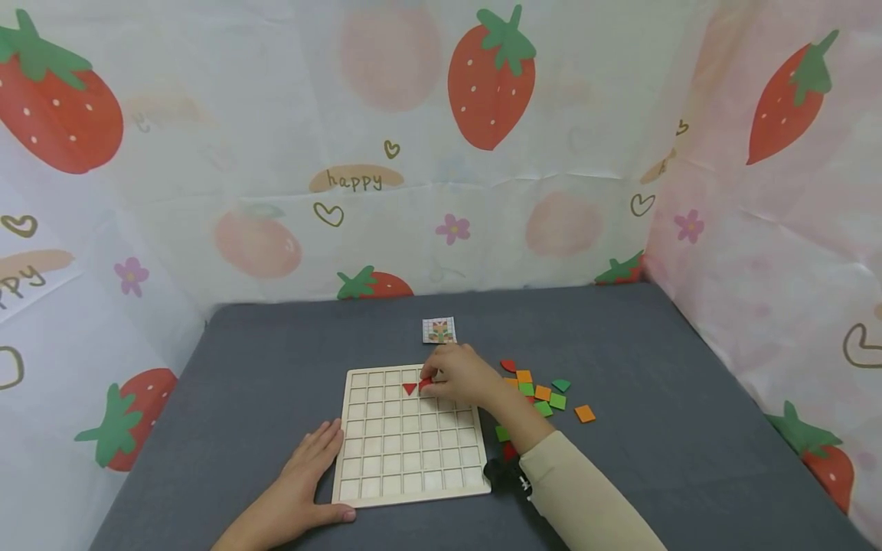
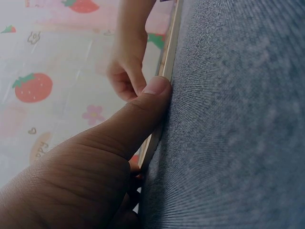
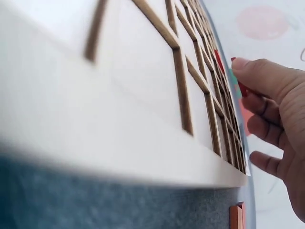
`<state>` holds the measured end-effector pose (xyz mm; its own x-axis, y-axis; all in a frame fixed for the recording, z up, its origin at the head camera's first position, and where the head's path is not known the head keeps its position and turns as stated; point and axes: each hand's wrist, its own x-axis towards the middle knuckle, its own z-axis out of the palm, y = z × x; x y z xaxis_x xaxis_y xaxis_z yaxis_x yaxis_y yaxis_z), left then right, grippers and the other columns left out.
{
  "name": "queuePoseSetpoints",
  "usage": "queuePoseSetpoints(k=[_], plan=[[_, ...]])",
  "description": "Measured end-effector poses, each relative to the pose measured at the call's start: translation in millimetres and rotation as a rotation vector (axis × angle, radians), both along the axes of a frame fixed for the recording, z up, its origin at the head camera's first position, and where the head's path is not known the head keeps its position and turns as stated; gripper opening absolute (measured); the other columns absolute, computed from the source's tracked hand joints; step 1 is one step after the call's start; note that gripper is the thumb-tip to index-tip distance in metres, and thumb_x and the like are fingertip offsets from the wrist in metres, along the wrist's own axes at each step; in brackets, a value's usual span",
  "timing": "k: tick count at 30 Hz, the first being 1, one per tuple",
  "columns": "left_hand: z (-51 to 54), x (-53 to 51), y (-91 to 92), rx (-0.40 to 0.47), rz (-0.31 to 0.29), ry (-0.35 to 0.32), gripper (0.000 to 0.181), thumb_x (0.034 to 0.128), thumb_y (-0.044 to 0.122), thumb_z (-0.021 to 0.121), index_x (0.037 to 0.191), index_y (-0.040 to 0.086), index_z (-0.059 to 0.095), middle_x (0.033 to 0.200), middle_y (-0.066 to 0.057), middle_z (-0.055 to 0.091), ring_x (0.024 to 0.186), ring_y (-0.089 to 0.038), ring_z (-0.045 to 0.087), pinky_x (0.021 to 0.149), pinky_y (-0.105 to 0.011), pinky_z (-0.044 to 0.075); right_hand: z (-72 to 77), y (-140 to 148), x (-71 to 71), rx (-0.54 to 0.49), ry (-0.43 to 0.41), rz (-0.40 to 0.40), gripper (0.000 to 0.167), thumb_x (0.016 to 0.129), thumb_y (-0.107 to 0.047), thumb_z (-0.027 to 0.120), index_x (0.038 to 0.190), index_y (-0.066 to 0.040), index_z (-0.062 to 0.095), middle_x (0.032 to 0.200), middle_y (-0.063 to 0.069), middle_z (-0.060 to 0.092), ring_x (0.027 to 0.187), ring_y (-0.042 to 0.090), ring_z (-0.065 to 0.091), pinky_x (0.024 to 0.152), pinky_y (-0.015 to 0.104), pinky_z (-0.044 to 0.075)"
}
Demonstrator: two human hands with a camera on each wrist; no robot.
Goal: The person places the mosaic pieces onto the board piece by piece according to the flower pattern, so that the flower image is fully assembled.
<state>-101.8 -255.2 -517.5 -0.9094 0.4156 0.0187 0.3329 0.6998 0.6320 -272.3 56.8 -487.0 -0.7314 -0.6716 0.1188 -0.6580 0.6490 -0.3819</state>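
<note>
The right hand pinches a red piece above the wooden board's far side, just right of a red triangle. It looks light, stiff, smooth; edges suit fingertips best. The left hand, unclenched, touches the board's left edge.

Head view: soft, even light across white strawberry-printed fabric backdrop and dark grey cloth tabletop; small details soft. Left wrist view: dimmer; person's bare left hand in shade, backdrop hazy. Right wrist view: bright; near rim of pale wooden gridded board washed out, blurred; tabletop below out of focus.
</note>
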Motion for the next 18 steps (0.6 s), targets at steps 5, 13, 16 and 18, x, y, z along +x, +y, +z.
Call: queuePoseSetpoints(k=[5, 13, 16, 18], plan=[[-1.7, -0.3, -0.1, -0.008, 0.009, -0.007, 0.122, 0.0735, 0.065, 0.081, 0.159, -0.004, 0.029, 0.169, -0.02, 0.02, 0.155, -0.046, 0.015, 0.11, -0.002, -0.013, -3.7, -1.1, 0.7, 0.019, 0.006, -0.023, 0.016, 0.093, -0.038, 0.077, 0.104, -0.026, 0.079, 0.101, -0.014, 0.068, 0.094, 0.006, 0.059, 0.097, 0.043, 0.043], [1.6, 0.1, 0.5, 0.004, 0.003, -0.009, 0.12, 0.0745, 0.063, 0.082, 0.159, -0.003, 0.029, 0.168, -0.021, 0.021, 0.154, -0.047, 0.015, 0.109, -0.001, -0.013, -4.3, -2.1, 1.3, 0.042, -0.015, -0.04, 0.017, 0.092, -0.04, 0.078, 0.104, -0.028, 0.078, 0.099, -0.014, 0.066, 0.095, 0.007, 0.058, 0.099, 0.046, 0.041], [1.8, 0.5, 0.7, 0.0, 0.0, 0.008, 0.119, 0.0749, 0.063, 0.082, 0.159, -0.004, 0.03, 0.168, -0.022, 0.023, 0.154, -0.048, 0.016, 0.109, -0.002, -0.013, -4.7, -1.9, 1.6, 0.035, -0.021, -0.046, 0.017, 0.092, -0.04, 0.078, 0.104, -0.028, 0.078, 0.099, -0.014, 0.066, 0.095, 0.007, 0.058, 0.101, 0.047, 0.041], [1.2, 0.7, 0.9, -0.005, -0.002, 0.019, 0.119, 0.075, 0.063, 0.082, 0.158, -0.004, 0.031, 0.167, -0.023, 0.023, 0.153, -0.048, 0.017, 0.11, -0.002, -0.013, -5.5, -1.7, 1.6, 0.027, -0.032, -0.055, 0.017, 0.091, -0.04, 0.079, 0.103, -0.028, 0.078, 0.098, -0.015, 0.065, 0.093, 0.006, 0.058, 0.1, 0.047, 0.041]])
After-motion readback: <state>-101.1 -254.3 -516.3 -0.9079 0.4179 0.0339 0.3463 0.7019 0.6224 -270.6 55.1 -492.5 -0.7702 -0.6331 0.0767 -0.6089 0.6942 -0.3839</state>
